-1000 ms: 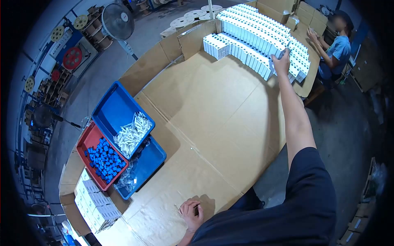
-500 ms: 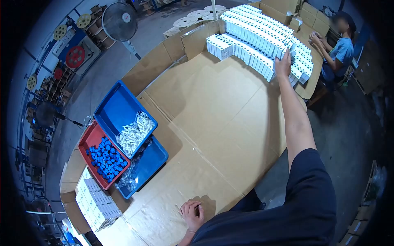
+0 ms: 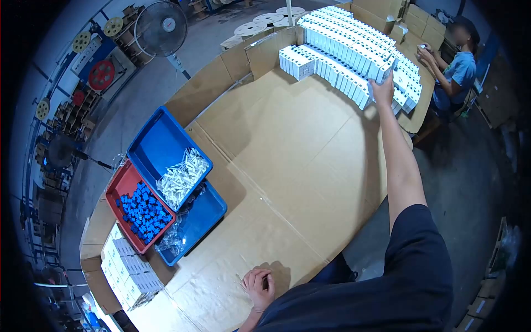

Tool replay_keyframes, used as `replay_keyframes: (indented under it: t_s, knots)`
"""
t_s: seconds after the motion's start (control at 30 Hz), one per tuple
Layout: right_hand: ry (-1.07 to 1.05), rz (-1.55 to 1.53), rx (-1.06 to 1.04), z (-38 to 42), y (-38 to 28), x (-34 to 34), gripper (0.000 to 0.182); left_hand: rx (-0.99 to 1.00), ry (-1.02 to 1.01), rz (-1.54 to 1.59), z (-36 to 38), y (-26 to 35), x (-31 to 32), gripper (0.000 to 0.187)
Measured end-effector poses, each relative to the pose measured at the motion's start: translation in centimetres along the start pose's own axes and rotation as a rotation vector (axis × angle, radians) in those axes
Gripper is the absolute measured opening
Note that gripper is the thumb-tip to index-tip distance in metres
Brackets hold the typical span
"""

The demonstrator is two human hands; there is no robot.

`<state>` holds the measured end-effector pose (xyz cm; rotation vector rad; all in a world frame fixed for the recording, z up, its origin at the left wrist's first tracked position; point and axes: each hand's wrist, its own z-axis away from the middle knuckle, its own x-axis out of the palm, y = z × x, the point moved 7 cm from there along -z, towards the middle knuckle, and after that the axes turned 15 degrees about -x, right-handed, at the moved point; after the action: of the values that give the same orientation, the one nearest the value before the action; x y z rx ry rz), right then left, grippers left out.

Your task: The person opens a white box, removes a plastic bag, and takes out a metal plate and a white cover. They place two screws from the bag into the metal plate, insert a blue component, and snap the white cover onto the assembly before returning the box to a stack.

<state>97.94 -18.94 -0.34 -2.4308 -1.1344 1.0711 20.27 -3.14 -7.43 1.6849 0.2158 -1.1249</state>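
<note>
At the far end of the table, my right hand (image 3: 383,91) has its thumb and fingers around a white block (image 3: 380,73) at the near right end of the stacked rows. The fingertips are partly hidden there. Similar white blocks (image 3: 343,41) with dark square openings stand packed in long curved rows, some on a second level. Close to my body, my left hand (image 3: 259,288) rests on the brown cardboard surface (image 3: 298,182) with its fingers curled in; nothing shows in it.
At left, a blue tray (image 3: 152,138) holds white slim parts, overlapping a red tray (image 3: 116,193) of small blue pieces and another blue tray (image 3: 207,213) with clear plastic. White boxes (image 3: 127,271) stand below. A co-worker (image 3: 459,72) sits at far right; a fan (image 3: 161,29) stands behind.
My right hand has shifted slightly toward me, and the white block at its fingertips now stands out from the row. My left hand stays put.
</note>
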Motion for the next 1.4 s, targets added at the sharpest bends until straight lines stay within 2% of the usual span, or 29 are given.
replay_keyframes:
  t_s: [0.07, 0.17, 0.27, 0.33, 0.4, 0.47, 0.53, 0.57, 0.6, 0.8, 0.93, 1.07, 1.17, 1.27, 1.4]
  knots:
    - [0.003, 0.001, 0.009, 0.3, 0.4, -0.2, 0.106, -0.001, -0.005, -0.001, 0.0, 0.0, 0.0, 0.014]
    - [0.046, -0.009, -0.085, 1.5, -0.6, -1.7, 0.094, 0.020, 0.014, 0.074, 0.1, 0.0, -0.2, 0.013]
    - [0.015, -0.014, -0.193, 4.6, -2.4, -3.1, 0.073, 0.023, 0.044, 0.119, 0.2, -0.7, -0.4, 0.012]
    - [-0.046, -0.017, -0.258, 8.6, -6.2, -5.0, 0.054, 0.019, 0.051, 0.110, 0.7, -1.2, -0.5, 0.012]
    - [-0.164, -0.125, -0.343, 13.6, -10.7, -7.2, 0.044, 0.000, 0.062, 0.083, 0.6, -1.2, -0.8, 0.012]
    - [-0.291, -0.195, -0.298, 19.3, -15.1, -9.5, 0.036, 0.012, 0.071, 0.085, 0.5, -0.9, -1.2, 0.013]
    - [-0.406, -0.375, -0.253, 25.1, -19.2, -11.2, 0.032, 0.019, 0.073, 0.117, 0.4, -0.9, -1.6, 0.014]
    - [-0.458, -0.321, -0.326, 28.1, -21.1, -12.1, 0.030, 0.014, 0.079, 0.140, 0.5, -0.9, -1.9, 0.014]
    - [-0.512, -0.423, -0.294, 30.8, -23.1, -12.7, 0.029, 0.011, 0.088, 0.128, 0.6, -0.8, -2.3, 0.014]
    - [-0.758, -0.712, -0.438, 43.5, -35.0, -16.7, 0.024, 0.018, 0.133, 0.211, 1.8, -1.5, -2.8, 0.014]
    - [-0.859, -0.822, -0.609, 46.4, -40.9, -17.8, 0.021, 0.006, 0.105, 0.396, 2.2, -2.3, -2.9, 0.015]
    - [-0.892, -0.885, -0.622, 47.0, -44.3, -18.1, 0.021, -0.071, 0.058, 0.617, 3.0, -3.7, -3.3, 0.020]
    - [-0.904, -0.904, -0.633, 47.2, -45.7, -18.2, 0.022, -0.048, 0.110, 0.643, 3.9, -4.7, -5.1, 0.020]
    - [-0.890, -0.897, -0.592, 48.3, -46.1, -18.6, 0.020, -0.172, 0.061, 0.704, 5.2, -7.7, -6.8, 0.021]
    - [-0.890, -0.868, -0.541, 50.8, -46.1, -19.3, 0.017, -0.218, 0.247, 0.629, 7.5, -12.1, -11.1, 0.023]
